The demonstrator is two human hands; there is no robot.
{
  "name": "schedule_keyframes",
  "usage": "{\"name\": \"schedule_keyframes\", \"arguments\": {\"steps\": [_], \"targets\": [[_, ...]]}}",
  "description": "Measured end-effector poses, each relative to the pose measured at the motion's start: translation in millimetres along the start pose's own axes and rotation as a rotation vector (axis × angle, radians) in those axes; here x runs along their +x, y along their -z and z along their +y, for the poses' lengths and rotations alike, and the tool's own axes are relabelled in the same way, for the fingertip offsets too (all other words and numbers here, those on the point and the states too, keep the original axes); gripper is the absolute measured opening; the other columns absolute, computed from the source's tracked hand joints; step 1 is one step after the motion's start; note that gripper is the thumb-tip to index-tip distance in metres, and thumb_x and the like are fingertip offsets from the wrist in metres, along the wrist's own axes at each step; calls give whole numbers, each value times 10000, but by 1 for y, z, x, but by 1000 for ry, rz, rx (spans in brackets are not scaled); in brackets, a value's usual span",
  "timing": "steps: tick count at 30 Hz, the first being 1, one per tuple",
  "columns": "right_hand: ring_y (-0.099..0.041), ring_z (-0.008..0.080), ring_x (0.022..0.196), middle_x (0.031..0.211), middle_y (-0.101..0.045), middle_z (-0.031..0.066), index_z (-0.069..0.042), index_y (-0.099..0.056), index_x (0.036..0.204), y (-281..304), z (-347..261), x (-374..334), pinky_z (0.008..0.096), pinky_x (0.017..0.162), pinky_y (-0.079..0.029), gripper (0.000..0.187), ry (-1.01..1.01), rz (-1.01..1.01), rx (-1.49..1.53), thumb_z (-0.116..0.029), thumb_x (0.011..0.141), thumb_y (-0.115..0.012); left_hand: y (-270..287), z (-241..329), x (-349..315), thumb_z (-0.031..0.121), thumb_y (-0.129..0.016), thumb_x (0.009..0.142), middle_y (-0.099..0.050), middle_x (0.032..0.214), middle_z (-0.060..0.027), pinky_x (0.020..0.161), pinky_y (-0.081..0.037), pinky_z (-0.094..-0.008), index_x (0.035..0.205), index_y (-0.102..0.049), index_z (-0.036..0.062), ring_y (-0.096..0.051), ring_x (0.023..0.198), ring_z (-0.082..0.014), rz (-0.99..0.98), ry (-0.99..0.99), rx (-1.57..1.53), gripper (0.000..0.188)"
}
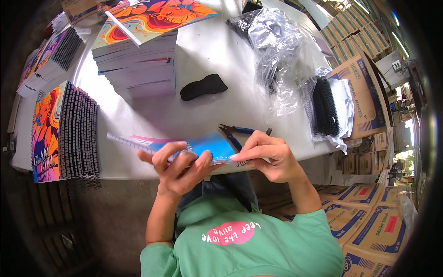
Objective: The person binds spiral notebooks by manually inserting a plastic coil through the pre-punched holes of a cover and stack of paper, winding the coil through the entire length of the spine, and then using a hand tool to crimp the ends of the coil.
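Note:
My left hand [177,168] is closed round a thin notebook [210,144] with a blue and pink cover, tilted above the table's near edge. A row of small punched holes runs along the edge toward me. At that edge's right end, my right hand [274,159] pinches with thumb and forefinger. A short dark piece of spiral coil [242,163] shows under those fingers; its far part is hidden. Just beyond the right hand lie cutting pliers [235,131] with blue handles, jaws pointing left. Farther off rests a black, soft-looking elongated piece [204,87].
A tall paper stack [138,76] with colourful covers stands at the far left. Coil-bound notebooks [78,134] are piled left. Clear plastic bags [277,55] and a bundle of black coils [324,106] lie right, beside an open carton [357,94]. More cartons [376,228] sit behind my right side.

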State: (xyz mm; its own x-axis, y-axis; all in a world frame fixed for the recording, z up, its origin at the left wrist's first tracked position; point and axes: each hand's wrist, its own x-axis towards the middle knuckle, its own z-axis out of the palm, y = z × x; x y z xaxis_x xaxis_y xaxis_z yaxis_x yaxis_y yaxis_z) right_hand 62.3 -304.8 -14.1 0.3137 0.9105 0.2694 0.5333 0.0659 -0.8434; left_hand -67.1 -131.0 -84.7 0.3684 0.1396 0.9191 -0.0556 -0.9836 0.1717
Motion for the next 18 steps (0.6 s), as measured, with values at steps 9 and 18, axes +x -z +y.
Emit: {"name": "schedule_keyframes", "arguments": {"steps": [9, 18], "targets": [[-535, 218, 665, 763, -549, 40, -77, -614, 941, -18, 7, 17, 334, 569, -426, 269, 268, 319, -685, -59, 696, -721, -14, 2, 23, 420, -776, 650, -463, 749, 26, 1123, -17, -517, 891, -641, 215, -544, 984, -190, -93, 161, 100, 344], [-566, 214, 674, 912, -568, 95, -47, -620, 993, -10, -11, 25, 298, 588, -472, 267, -52, 307, -308, -73, 745, -715, -11, -10, 19, 371, -814, 604, -469, 900, -15, 996, -273, -452, 925, -622, 202, -541, 963, -213, -95, 156, 123, 410]]}}
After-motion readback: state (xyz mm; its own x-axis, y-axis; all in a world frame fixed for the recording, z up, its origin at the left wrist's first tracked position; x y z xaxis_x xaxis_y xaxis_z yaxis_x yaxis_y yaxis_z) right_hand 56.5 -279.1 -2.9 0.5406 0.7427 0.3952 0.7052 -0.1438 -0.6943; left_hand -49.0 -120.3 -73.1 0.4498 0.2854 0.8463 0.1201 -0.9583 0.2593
